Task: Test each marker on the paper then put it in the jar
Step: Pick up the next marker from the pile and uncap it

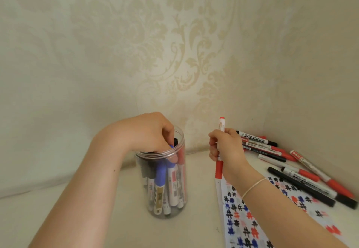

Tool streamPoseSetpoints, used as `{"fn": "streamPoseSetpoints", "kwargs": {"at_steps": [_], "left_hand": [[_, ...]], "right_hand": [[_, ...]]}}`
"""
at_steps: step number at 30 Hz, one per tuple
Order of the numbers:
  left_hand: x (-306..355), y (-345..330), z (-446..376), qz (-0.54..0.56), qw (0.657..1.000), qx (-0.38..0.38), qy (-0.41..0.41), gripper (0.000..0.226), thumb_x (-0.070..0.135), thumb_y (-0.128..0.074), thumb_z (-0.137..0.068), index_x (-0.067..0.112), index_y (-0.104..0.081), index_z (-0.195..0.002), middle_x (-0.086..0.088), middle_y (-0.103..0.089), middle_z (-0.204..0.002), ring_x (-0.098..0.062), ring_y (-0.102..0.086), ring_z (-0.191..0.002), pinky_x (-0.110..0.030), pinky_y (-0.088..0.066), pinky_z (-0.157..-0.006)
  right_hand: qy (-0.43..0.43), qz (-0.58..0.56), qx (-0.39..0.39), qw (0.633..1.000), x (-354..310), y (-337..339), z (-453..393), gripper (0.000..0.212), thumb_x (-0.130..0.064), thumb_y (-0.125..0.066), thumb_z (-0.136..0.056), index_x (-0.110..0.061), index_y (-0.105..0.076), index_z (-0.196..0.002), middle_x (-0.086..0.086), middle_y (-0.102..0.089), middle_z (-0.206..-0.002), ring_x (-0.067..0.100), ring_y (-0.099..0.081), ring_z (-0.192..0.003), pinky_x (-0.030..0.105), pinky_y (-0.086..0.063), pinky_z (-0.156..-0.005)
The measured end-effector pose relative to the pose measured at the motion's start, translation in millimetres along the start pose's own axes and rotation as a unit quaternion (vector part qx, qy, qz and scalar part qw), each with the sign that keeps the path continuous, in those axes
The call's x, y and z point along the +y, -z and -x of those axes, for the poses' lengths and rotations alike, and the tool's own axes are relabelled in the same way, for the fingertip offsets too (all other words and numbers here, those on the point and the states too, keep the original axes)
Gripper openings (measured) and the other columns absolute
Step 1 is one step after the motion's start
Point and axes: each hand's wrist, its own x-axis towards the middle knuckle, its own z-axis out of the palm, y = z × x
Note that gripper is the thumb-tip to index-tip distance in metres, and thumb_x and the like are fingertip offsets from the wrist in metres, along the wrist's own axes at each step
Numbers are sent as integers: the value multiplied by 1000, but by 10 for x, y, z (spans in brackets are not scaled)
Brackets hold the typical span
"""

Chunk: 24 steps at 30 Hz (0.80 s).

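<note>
A clear plastic jar (pixel 179 199) stands at the centre, holding several markers, among them a blue one (pixel 160 174). My left hand (pixel 149 133) rests on the jar's rim, thumb outside and fingers dipping into the mouth among the marker tops; whether it grips a marker is not visible. My right hand (pixel 227 148) holds a red-capped white marker (pixel 219 170) upright, cap end down, just right of the jar. The paper (pixel 281 220), covered with black, red and blue test marks, lies under my right forearm.
A pile of several red and black markers (pixel 287 162) lies at the right against the wall corner, some overlapping the paper's far edge. Patterned wallpaper closes the back and right sides. The table surface is pale cream.
</note>
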Motion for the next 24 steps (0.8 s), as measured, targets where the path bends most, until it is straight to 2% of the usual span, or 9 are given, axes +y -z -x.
{"fn": "streamPoseSetpoints", "kwargs": {"at_steps": [5,8,10,11,13,15,17,20,24], "left_hand": [[39,-21,-32,-30,999,-7,33,29,40,-88,-58,20,-68,-68,11,-64,-63,-9,-60,-65,-21,-42,-58],[31,23,-1,-31,999,-29,30,27,39,-85,-64,22,-71,-80,8,-72,-78,-12,-69,-80,-26,-52,-72],[7,75,51,50,998,-28,32,19,31,-77,-77,16,-71,-86,0,-75,-82,-15,-72,-80,-28,-58,-78],[8,102,84,94,995,1,31,16,28,-72,-83,13,-70,-87,-3,-75,-81,-15,-73,-77,-30,-59,-77],[69,127,122,83,986,143,-14,17,29,-64,-89,17,-69,-79,3,-74,-70,-10,-71,-68,-35,-58,-77],[292,55,172,75,964,241,-81,16,32,-62,-89,22,-67,-78,9,-72,-68,-6,-68,-67,-33,-55,-77],[555,-145,180,53,970,203,-125,13,33,-60,-90,23,-67,-95,8,-70,-86,-10,-67,-81,-33,-54,-80],[825,-602,29,-73,977,155,-130,34,37,-45,-98,15,-52,-123,-2,-57,-115,-24,-60,-103,-35,-48,-81],[931,-964,-136,-68,970,160,-172,39,38,-29,-104,8,-40,-127,-7,-59,-111,-24,-60,-90,-31,-38,-64]], "right_hand": [[-59,-59,-9,997,-14,41,63,33,-12,-57,-90,-13,-39,-61,5,-45,-55,12,-32,-36,20,-27,-36],[-57,26,-25,998,-62,60,99,48,-35,-50,-95,-13,-43,-53,5,-49,-53,15,-35,-40,23,-29,-44],[-47,46,-46,997,-101,83,159,55,-47,-45,-96,-10,-48,-56,8,-49,-49,15,-33,-35,21,-25,-42],[-40,45,-53,997,-117,95,187,57,-51,-43,-96,-8,-50,-58,9,-49,-49,16,-33,-33,21,-25,-40],[-16,44,-37,998,-158,116,234,60,-53,-41,-96,-7,-51,-59,12,-51,-49,17,-35,-32,23,-27,-39],[10,22,-8,1000,-201,145,256,58,-51,-44,-96,-9,-49,-56,12,-53,-49,18,-36,-31,23,-27,-39],[21,-23,12,999,-247,181,271,51,-43,-51,-95,-10,-47,-56,9,-52,-47,17,-35,-32,23,-28,-41],[41,-85,19,995,-282,256,287,32,-16,-63,-87,-11,-48,-59,3,-49,-46,16,-40,-42,27,-32,-46],[76,-68,44,994,-240,453,269,18,1,-65,-79,-8,-53,-70,6,-49,-58,24,-46,-61,30,-40,-56]]}}
